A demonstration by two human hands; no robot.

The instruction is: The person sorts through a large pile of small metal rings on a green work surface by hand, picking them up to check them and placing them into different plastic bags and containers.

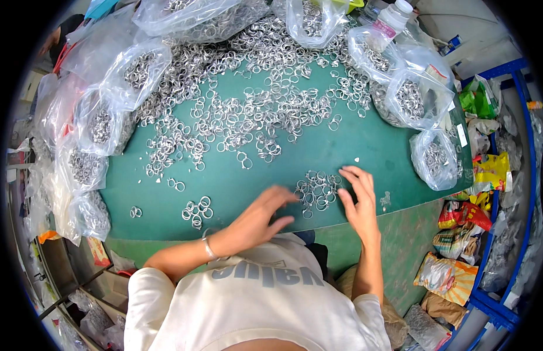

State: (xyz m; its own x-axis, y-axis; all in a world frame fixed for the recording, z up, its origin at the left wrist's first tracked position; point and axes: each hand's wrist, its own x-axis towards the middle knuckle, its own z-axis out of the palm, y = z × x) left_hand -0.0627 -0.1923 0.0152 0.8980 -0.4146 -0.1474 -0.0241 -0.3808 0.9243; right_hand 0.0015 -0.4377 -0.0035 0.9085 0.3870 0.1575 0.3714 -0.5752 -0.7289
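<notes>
A small heap of silver rings (318, 190) lies near the front edge of the green table, between my two hands. My left hand (263, 213), slightly blurred, reaches to the heap's left side with its fingers stretched out. On the other side, my right hand (359, 199) has its fingers apart, the tips at the heap's right edge. A smaller cluster of rings (198, 212) sits to the left of my left hand. Farther left are a tiny group of rings (136, 212) and a linked pair (176, 185).
A large spread of loose rings (260, 114) covers the table's middle and back. Clear plastic bags of rings (409, 99) line both sides and the back. A white bottle (391, 23) stands at the back right. Blue shelving (520, 205) with colourful packages is at the right.
</notes>
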